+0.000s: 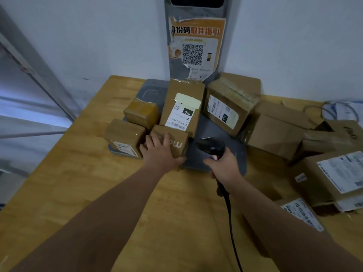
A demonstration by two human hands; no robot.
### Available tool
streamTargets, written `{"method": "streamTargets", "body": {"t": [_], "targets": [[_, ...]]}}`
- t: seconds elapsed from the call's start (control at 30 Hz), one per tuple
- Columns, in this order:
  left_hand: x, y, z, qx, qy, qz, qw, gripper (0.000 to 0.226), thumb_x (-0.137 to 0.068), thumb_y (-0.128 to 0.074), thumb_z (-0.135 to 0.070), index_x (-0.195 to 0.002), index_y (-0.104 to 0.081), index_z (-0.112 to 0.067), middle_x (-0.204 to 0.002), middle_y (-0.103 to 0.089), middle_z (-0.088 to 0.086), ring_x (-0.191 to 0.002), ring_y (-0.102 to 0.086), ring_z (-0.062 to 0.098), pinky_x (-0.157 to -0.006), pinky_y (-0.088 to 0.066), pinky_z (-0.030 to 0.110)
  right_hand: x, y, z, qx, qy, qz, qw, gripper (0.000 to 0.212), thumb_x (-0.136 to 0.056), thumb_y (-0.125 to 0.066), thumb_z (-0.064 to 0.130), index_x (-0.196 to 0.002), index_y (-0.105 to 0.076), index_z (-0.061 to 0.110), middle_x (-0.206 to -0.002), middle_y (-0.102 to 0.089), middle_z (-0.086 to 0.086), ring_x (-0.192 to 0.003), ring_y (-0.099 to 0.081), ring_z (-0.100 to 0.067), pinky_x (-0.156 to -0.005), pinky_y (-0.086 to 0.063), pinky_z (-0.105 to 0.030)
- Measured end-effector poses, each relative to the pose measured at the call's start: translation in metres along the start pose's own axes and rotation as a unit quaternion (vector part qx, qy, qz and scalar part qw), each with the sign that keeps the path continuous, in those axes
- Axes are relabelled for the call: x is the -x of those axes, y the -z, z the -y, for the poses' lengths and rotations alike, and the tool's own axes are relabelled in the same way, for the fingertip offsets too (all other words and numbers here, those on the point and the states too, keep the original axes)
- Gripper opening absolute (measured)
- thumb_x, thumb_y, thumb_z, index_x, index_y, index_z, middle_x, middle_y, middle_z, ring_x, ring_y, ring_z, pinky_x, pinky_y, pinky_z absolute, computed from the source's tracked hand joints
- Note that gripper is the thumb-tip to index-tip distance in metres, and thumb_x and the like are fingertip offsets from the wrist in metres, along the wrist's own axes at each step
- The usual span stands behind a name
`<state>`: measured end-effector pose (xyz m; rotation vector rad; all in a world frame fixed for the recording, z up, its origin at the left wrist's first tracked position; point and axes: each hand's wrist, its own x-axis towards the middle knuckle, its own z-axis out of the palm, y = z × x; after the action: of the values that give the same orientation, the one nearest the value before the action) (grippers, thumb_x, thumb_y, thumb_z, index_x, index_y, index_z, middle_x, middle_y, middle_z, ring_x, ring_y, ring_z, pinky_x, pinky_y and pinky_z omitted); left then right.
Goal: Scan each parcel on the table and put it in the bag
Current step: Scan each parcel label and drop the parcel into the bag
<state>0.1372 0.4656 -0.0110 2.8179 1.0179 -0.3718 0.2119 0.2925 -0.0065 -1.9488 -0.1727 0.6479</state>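
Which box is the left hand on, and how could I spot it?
Find the tall grey stand with the orange poster. On its grey base, the nearest box lies under the left hand, beside the scanner the right hand holds. Only it has big white printed letters.

wall: plain white (98, 36), meets in a corner behind the stand
table: light wood (78, 193), set into the corner
left: metal-framed glass (39, 79), bluish
stand: grey (223, 36), torn orange QR poster (194, 46)
light: dim
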Motion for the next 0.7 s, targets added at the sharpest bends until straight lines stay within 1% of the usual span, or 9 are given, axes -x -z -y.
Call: {"method": "streamTargets", "body": {"t": [0.1, 0.2, 0.27, 0.33, 0.4, 0.47, 0.57, 0.63, 0.7], "targets": [[0.01, 0.002, -0.001, 0.046, -0.037, -0.03, 0.998, 0.1, -0.073, -0.059, -0.07, -0.15, -0.01, -0.029, -0.156, -0.007, 0.006, -0.141, -0.011, 0.037, -0.111, -0.019, 0.056, 0.001, -0.002, -0.003, -0.088, -0.03, 0.021, 0.995, 0.028, -0.084, -0.069, 0.008, -0.108, -0.056, 0.014, -0.076, -0.061, -0.009, -0.056, -0.057, -0.02, -0.054, -0.048, -0.032], [0.024, 0.001, 0.003, 0.223, -0.044, -0.033, 0.973, 0.094, -0.074, -0.065, -0.063, -0.149, -0.017, -0.033, -0.151, -0.013, 0.0, -0.138, -0.012, 0.032, -0.112, -0.023, 0.053, 0.007, 0.0, -0.008, -0.181, -0.064, 0.017, 0.981, 0.009, -0.087, -0.069, 0.008, -0.092, -0.061, 0.008, -0.071, -0.059, -0.009, -0.054, -0.056, -0.019, -0.051, -0.049, -0.03], [0.036, 0.001, 0.005, 0.39, -0.013, -0.022, 0.921, 0.091, -0.072, -0.066, -0.06, -0.148, -0.022, -0.035, -0.146, -0.021, -0.002, -0.135, -0.018, 0.028, -0.108, -0.03, 0.045, 0.013, 0.004, -0.011, -0.243, -0.086, 0.014, 0.966, 0.009, -0.087, -0.07, 0.012, -0.091, -0.066, 0.005, -0.071, -0.062, -0.008, -0.058, -0.06, -0.019, -0.055, -0.052, -0.029], [0.049, -0.001, 0.007, 0.559, 0.015, 0.007, 0.829, 0.078, -0.079, -0.071, -0.048, -0.145, -0.031, -0.036, -0.138, -0.028, -0.003, -0.13, -0.033, 0.022, -0.093, -0.044, 0.031, 0.021, 0.008, -0.013, -0.309, -0.109, 0.033, 0.944, 0.015, -0.084, -0.073, 0.016, -0.096, -0.068, 0.008, -0.08, -0.07, -0.006, -0.074, -0.068, -0.019, -0.068, -0.057, -0.029], [0.061, -0.003, 0.007, 0.665, 0.034, 0.037, 0.745, 0.059, -0.088, -0.066, -0.037, -0.139, -0.038, -0.034, -0.137, -0.039, -0.002, -0.121, -0.048, 0.018, -0.079, -0.049, 0.025, 0.029, 0.012, -0.015, -0.355, -0.123, 0.062, 0.925, 0.035, -0.078, -0.076, 0.021, -0.109, -0.068, 0.01, -0.102, -0.072, -0.006, -0.097, -0.069, -0.022, -0.083, -0.057, -0.035], [0.069, -0.002, 0.008, 0.726, 0.048, 0.068, 0.683, 0.052, -0.088, -0.06, -0.042, -0.137, -0.044, -0.03, -0.134, -0.054, 0.001, -0.117, -0.055, 0.02, -0.085, -0.05, 0.036, 0.035, 0.015, -0.016, -0.377, -0.117, 0.073, 0.916, 0.047, -0.075, -0.075, 0.024, -0.118, -0.064, 0.011, -0.116, -0.068, -0.006, -0.11, -0.064, -0.024, -0.091, -0.054, -0.041], [0.078, 0.003, 0.003, 0.812, 0.052, 0.136, 0.565, 0.041, -0.094, -0.043, -0.047, -0.127, -0.056, -0.028, -0.126, -0.064, 0.005, -0.117, -0.057, 0.024, -0.098, -0.045, 0.051, 0.045, 0.019, -0.016, -0.373, -0.108, 0.085, 0.918, 0.028, -0.082, -0.071, 0.019, -0.109, -0.066, 0.016, -0.103, -0.072, 0.0, -0.099, -0.069, -0.018, -0.095, -0.051, -0.048], [0.082, 0.006, 0.0, 0.832, 0.053, 0.159, 0.528, 0.038, -0.097, -0.037, -0.043, -0.126, -0.058, -0.028, -0.126, -0.065, 0.004, -0.117, -0.057, 0.023, -0.101, -0.044, 0.052, 0.052, 0.021, -0.015, -0.383, -0.098, 0.107, 0.912, 0.027, -0.082, -0.072, 0.015, -0.108, -0.067, 0.016, -0.095, -0.076, 0.002, -0.091, -0.072, -0.017, -0.091, -0.053, -0.049], [0.085, 0.006, 0.0, 0.809, 0.039, 0.167, 0.562, 0.033, -0.1, -0.04, -0.039, -0.127, -0.056, -0.029, -0.127, -0.063, 0.003, -0.118, -0.058, 0.022, -0.102, -0.043, 0.05, 0.056, 0.022, -0.015, -0.398, -0.091, 0.113, 0.906, 0.039, -0.078, -0.074, 0.01, -0.116, -0.064, 0.012, -0.108, -0.074, -0.005, -0.102, -0.07, -0.024, -0.085, -0.057, -0.049]]}}
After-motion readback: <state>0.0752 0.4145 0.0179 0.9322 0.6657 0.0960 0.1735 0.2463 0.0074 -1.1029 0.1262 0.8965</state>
